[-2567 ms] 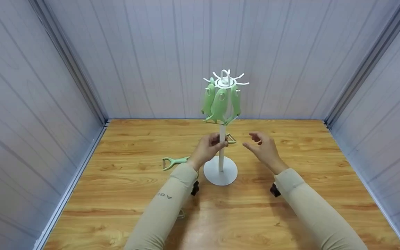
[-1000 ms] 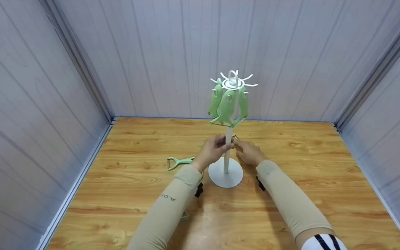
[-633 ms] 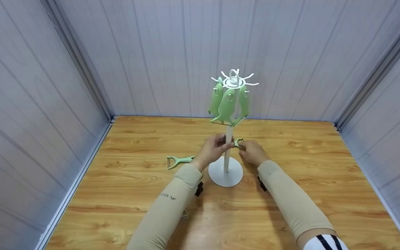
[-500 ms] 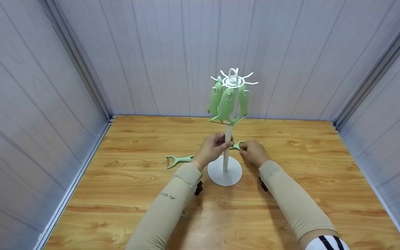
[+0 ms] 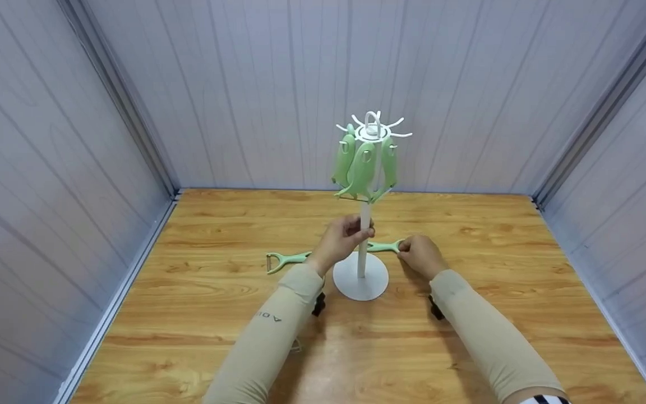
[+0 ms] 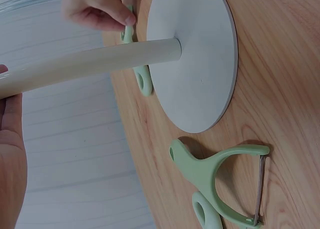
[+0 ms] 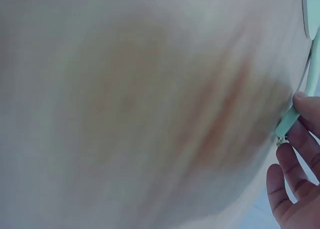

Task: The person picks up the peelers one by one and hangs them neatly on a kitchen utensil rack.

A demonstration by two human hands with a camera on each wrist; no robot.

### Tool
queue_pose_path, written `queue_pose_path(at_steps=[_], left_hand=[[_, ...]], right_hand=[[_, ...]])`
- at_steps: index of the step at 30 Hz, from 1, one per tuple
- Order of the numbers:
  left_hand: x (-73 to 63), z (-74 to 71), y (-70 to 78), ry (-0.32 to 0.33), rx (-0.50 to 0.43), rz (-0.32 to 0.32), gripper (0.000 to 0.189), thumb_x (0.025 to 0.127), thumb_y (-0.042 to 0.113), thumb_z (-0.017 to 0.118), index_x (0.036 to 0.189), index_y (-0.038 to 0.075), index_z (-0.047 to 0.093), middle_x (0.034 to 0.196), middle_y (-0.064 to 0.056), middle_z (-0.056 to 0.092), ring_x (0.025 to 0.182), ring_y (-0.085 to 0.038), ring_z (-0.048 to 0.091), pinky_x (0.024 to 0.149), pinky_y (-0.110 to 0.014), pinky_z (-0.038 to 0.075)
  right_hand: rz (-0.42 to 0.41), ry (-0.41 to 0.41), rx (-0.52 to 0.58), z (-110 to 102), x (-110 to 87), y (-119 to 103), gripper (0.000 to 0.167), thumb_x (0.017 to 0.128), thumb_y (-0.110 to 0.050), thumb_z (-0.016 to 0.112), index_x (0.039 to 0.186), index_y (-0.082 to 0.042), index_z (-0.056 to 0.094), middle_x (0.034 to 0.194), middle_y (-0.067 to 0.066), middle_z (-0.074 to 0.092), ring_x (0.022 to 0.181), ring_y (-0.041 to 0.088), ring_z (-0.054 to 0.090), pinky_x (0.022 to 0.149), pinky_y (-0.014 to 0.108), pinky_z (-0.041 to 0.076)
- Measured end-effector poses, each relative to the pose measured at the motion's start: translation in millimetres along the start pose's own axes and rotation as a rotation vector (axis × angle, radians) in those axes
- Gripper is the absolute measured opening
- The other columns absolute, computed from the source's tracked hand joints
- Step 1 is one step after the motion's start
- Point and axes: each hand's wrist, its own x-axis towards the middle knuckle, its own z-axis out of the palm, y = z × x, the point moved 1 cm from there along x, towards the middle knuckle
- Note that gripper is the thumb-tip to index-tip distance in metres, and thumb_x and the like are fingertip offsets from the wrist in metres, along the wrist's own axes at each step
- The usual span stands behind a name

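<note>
My left hand (image 5: 338, 241) grips the pole of a white rotating hook stand (image 5: 363, 261), between its round base and the tools hung above. Several green peelers (image 5: 363, 168) hang from hooks on its near and left sides; other hooks at the back and right are bare. Behind the base, to the right, my right hand (image 5: 421, 255) pinches the blade end of a green peeler (image 5: 382, 247). That peeler's holed handle points left, partly hidden by the pole. In the right wrist view, thumb and fingers (image 7: 295, 171) hold its tip.
Left of the stand lies another green peeler (image 5: 286, 260), its handle hidden behind my left wrist. Part of one more peeler (image 5: 296, 347) shows beside the left sleeve. In the left wrist view, a peeler (image 6: 202, 174) overlaps a second handle (image 6: 206, 211). Panel walls enclose the wooden table (image 5: 199, 224).
My right hand has reached in to the peeler behind the stand, taken hold of its blade end and drawn it rightward and nearer. The left hand keeps its grip on the pole.
</note>
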Motion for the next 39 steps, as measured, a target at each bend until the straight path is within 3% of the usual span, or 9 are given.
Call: queue_pose_path(at_steps=[4, 9, 14, 20, 24, 28, 33, 39], left_hand=[[-1.4, -2.4, -1.4, -0.001, 0.006, 0.015, 0.017, 0.108, 0.014, 0.07, 0.119, 0.002, 0.074, 0.117, -0.016, 0.078, 0.112, -0.027, 0.076, 0.103, -0.042, 0.06], [-4.5, -6.0, -2.8, 0.004, -0.001, 0.011, 0.016, 0.108, 0.012, 0.068, 0.12, 0.002, 0.073, 0.118, -0.018, 0.078, 0.111, -0.021, 0.075, 0.105, -0.041, 0.06], [-6.4, -8.5, -1.9, 0.001, -0.008, 0.002, 0.02, 0.109, 0.013, 0.067, 0.124, 0.001, 0.072, 0.122, -0.021, 0.076, 0.114, -0.024, 0.075, 0.106, -0.041, 0.06], [-5.6, -8.9, -1.1, -0.002, -0.019, -0.002, 0.021, 0.109, 0.014, 0.067, 0.125, 0.002, 0.072, 0.124, -0.023, 0.076, 0.115, -0.024, 0.075, 0.107, -0.041, 0.06], [-4.8, -7.5, -0.4, 0.002, -0.013, 0.001, 0.02, 0.109, 0.015, 0.068, 0.124, 0.002, 0.072, 0.121, -0.02, 0.076, 0.114, -0.023, 0.075, 0.106, -0.041, 0.06], [-2.5, -4.5, -0.2, 0.002, -0.002, 0.015, 0.02, 0.108, 0.015, 0.068, 0.122, 0.001, 0.073, 0.117, -0.013, 0.078, 0.112, -0.021, 0.075, 0.104, -0.041, 0.06], [-0.6, -1.3, 0.5, -0.006, 0.006, 0.017, 0.018, 0.108, 0.016, 0.069, 0.119, 0.003, 0.074, 0.114, -0.011, 0.078, 0.109, -0.019, 0.074, 0.103, -0.04, 0.06], [-0.5, -0.1, 1.7, -0.001, 0.009, 0.011, 0.02, 0.108, 0.015, 0.069, 0.121, 0.0, 0.073, 0.116, -0.012, 0.078, 0.11, -0.02, 0.075, 0.104, -0.041, 0.06]], right_hand=[[0.011, 0.01, 0.006, 0, -10.1, 6, 0.015, 0.101, -0.008, 0.076, 0.111, 0.0, 0.085, 0.12, 0.021, 0.08, 0.113, 0.04, 0.075, 0.099, 0.057, 0.061], [-0.013, 0.02, -0.038, 0, -18.2, 8, 0.014, 0.1, -0.009, 0.078, 0.109, -0.001, 0.085, 0.114, 0.019, 0.081, 0.107, 0.037, 0.076, 0.094, 0.056, 0.062], [-0.027, 0.037, -0.042, -1, -18.0, 7, 0.018, 0.1, -0.012, 0.078, 0.113, 0.0, 0.083, 0.109, 0.016, 0.081, 0.099, 0.032, 0.075, 0.089, 0.053, 0.062], [-0.065, 0.004, -0.012, -2, -9.4, -2, 0.036, 0.098, -0.011, 0.081, 0.131, 0.002, 0.075, 0.128, 0.022, 0.075, 0.111, 0.037, 0.074, 0.096, 0.055, 0.062], [-0.112, -0.052, -0.046, 3, 0.6, -6, 0.04, 0.097, -0.009, 0.082, 0.135, 0.003, 0.073, 0.135, 0.024, 0.072, 0.12, 0.04, 0.071, 0.102, 0.057, 0.059], [-0.119, -0.089, -0.065, 6, 8.4, -7, 0.034, 0.098, -0.005, 0.079, 0.13, 0.004, 0.075, 0.131, 0.023, 0.074, 0.122, 0.041, 0.07, 0.106, 0.058, 0.057], [-0.095, -0.103, -0.091, 6, 13.3, -9, 0.017, 0.099, 0.001, 0.073, 0.114, 0.002, 0.081, 0.118, 0.019, 0.078, 0.11, 0.036, 0.072, 0.1, 0.057, 0.058], [-0.102, -0.128, -0.138, 5, 14.4, -9, 0.015, 0.1, 0.001, 0.07, 0.107, 0.0, 0.084, 0.109, 0.015, 0.081, 0.1, 0.03, 0.074, 0.094, 0.053, 0.061]])
